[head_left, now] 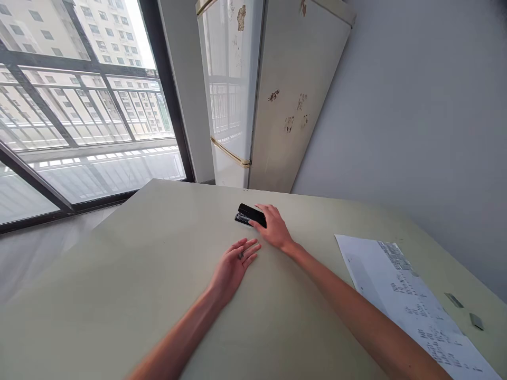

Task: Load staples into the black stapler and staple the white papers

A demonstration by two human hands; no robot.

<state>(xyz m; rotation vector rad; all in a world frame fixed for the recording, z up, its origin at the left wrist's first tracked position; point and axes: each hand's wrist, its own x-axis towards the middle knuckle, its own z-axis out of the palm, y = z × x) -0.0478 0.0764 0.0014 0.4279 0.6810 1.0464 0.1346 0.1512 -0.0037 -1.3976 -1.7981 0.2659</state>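
Note:
A black stapler [246, 215] lies near the far edge of the pale table, its top arm raised a little from the base at the left end. My right hand [274, 227] is closed around its right end, thumb on the near side and fingers over the far side. Closer to me, my left hand [232, 269] is turned palm up with its fingers spread, apart from the stapler. A small dark grey thing [241, 255] shows at its fingers; whether it is a ring or a loose piece I cannot tell.
Printed white paper sheets [380, 279] lie on the table [119, 295] at the right, with a grey patch at their far end. Beyond them are two small grey strips, one long [453, 300] and one short [476, 321]. A worn refrigerator [289, 95] stands behind the table, beside a wall.

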